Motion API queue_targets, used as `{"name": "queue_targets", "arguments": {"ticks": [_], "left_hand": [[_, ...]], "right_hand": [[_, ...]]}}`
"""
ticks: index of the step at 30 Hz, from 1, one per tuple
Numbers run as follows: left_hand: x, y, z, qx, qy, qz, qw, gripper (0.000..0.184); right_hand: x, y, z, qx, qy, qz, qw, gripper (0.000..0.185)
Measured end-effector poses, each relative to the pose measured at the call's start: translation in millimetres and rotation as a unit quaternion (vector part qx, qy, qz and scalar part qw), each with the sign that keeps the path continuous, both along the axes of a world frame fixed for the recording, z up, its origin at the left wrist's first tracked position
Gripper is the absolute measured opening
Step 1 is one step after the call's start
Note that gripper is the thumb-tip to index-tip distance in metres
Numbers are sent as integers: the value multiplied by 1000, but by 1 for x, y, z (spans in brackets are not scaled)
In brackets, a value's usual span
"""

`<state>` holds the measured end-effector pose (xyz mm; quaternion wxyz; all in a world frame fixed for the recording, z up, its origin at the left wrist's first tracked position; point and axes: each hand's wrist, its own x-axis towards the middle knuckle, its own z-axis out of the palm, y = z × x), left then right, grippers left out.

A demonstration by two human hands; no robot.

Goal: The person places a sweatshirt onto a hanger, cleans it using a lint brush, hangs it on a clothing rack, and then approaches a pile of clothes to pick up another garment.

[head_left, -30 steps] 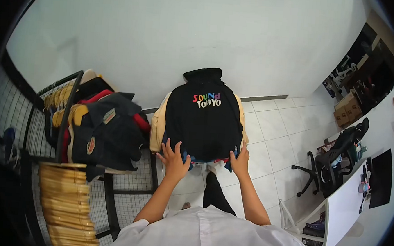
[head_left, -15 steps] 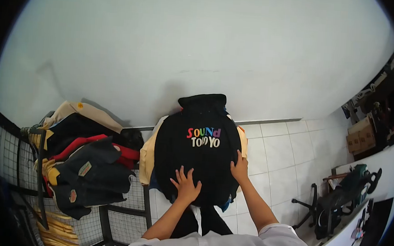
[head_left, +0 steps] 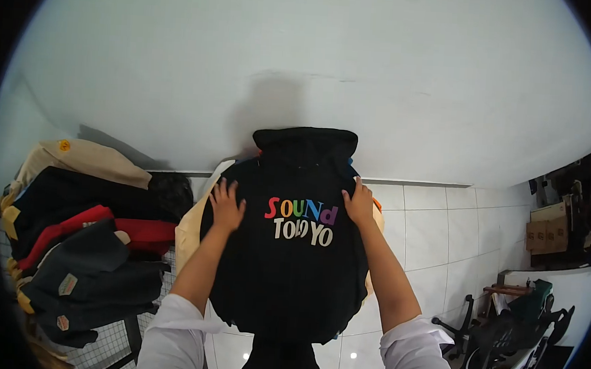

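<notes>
A black hooded garment [head_left: 290, 279] with colourful "SOUND" lettering lies back up on a pile of clothes in front of me, its hood [head_left: 305, 144] toward the wall. Cream cloth [head_left: 189, 235] sticks out from under its left side. My left hand [head_left: 227, 206] rests on the upper left of the garment with its fingers spread. On the upper right edge lies my right hand [head_left: 360, 203], fingers partly extended and nothing visibly gripped.
Several hanging garments, among them a dark grey shirt [head_left: 90, 273] and a red one [head_left: 140, 237], fill a rack at left. A white wall [head_left: 317, 44] rises ahead. An office chair [head_left: 503, 336] and cardboard boxes [head_left: 546, 235] are at right.
Both hands have moved up the black garment, from its lower edge to the shoulder area. The view has shifted closer, so the garment looks larger.
</notes>
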<state>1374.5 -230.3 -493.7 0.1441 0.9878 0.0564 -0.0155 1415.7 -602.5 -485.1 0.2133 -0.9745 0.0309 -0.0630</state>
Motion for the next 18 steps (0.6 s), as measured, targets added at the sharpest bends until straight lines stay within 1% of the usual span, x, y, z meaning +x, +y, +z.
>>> {"name": "queue_targets", "arguments": {"ticks": [1,2,3,4,5,7,8,10,11,12,13,14,15,16,17,18], "left_hand": [[17,9,-8,-1,12,32,999,66],[31,17,-15,-44,63,66,995,70],[38,26,-21,-87,114,99,985,74],[38,31,-42,-89,36,113,989,54],[42,43,-57,-91,40,112,989,54],[50,57,-51,-190,74,87,975,24],[45,56,-48,-188,75,87,975,24],[34,47,-39,-130,-67,70,987,4],[32,43,-33,-130,-71,67,987,4],[29,40,-26,-217,-136,67,964,3],[23,40,-21,-301,-199,67,930,2],[13,45,-20,-300,-203,65,930,2],[0,50,-18,-387,-165,103,901,3],[-15,57,-19,-469,-125,138,863,4],[-29,68,-7,-422,-18,106,900,9],[-48,67,2,-503,43,142,852,47]], "right_hand": [[6,2,-6,20,52,-23,998,54],[9,4,-11,17,57,-24,998,54],[10,6,-17,5,77,-23,997,43],[10,5,-22,-6,97,-21,995,34],[8,4,-26,-8,101,-23,995,34],[3,6,-24,41,-41,-17,998,18],[-2,8,-20,43,-39,-18,998,18],[-10,11,-3,66,-236,-20,969,14],[-18,13,7,125,-186,-25,974,17],[-32,15,19,202,-100,-56,973,19],[-50,21,40,276,-12,-84,958,21],[-66,20,50,270,36,-84,959,31],[-82,14,45,272,32,-83,958,31],[-97,5,29,306,122,-110,938,35],[-107,6,38,338,210,-135,908,42],[-123,2,51,430,208,-130,869,50]]}}
